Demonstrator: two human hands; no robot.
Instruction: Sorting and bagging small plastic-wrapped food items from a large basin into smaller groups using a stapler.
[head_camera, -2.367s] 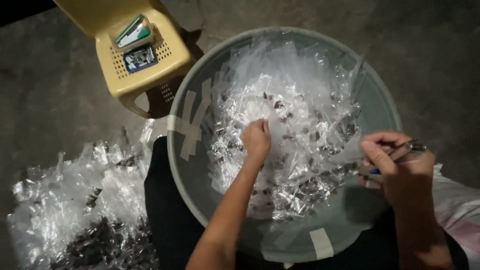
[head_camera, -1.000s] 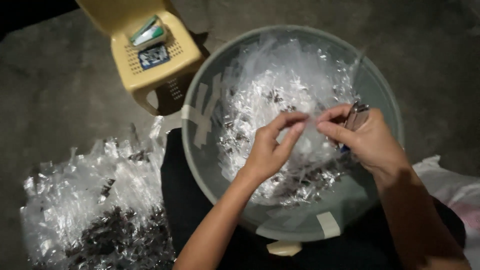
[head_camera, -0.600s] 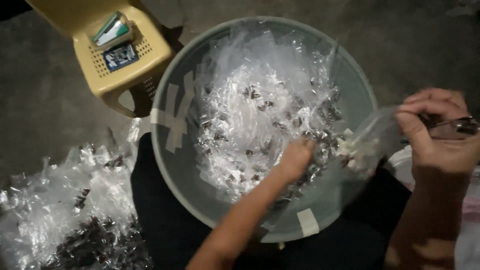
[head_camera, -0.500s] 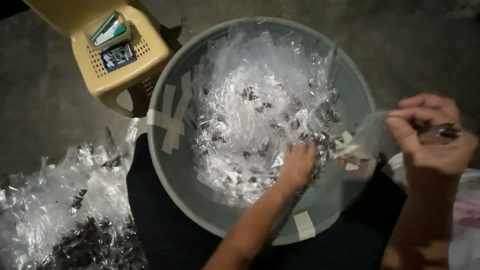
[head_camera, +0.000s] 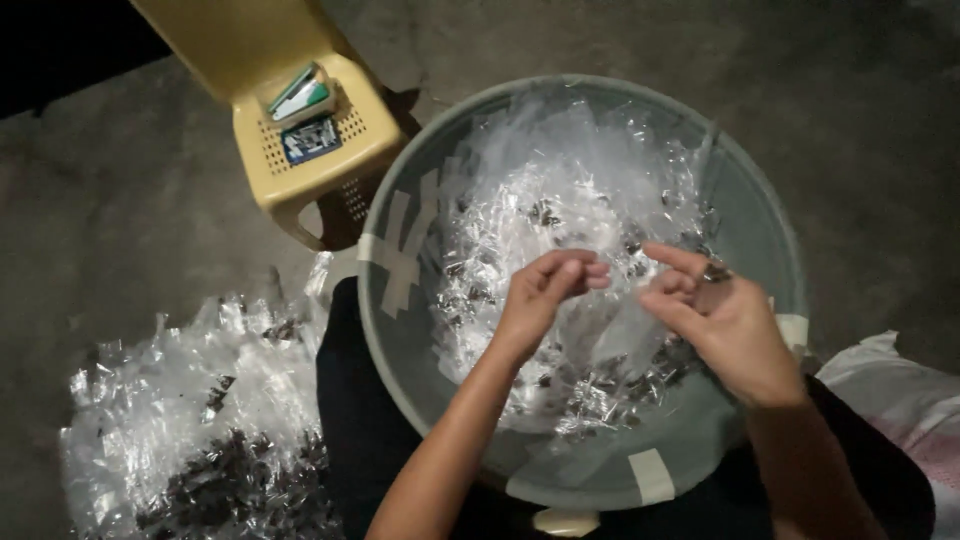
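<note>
Both hands have met again over the grey basin (head_camera: 760, 230), left hand (head_camera: 540, 300) and right hand (head_camera: 720, 320) pinching clear wrappers (head_camera: 620, 330).

green-white packets (head_camera: 298, 97), dark-blue packet (head_camera: 311, 138), yellow stool (head_camera: 345, 170)

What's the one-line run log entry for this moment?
left hand: pinching clear wrapper | right hand: holding small tool | basin: full of wrappers

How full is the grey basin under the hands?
Partly full: clear plastic wrappers heap across the grey basin, but its near inner wall shows bare.
</note>
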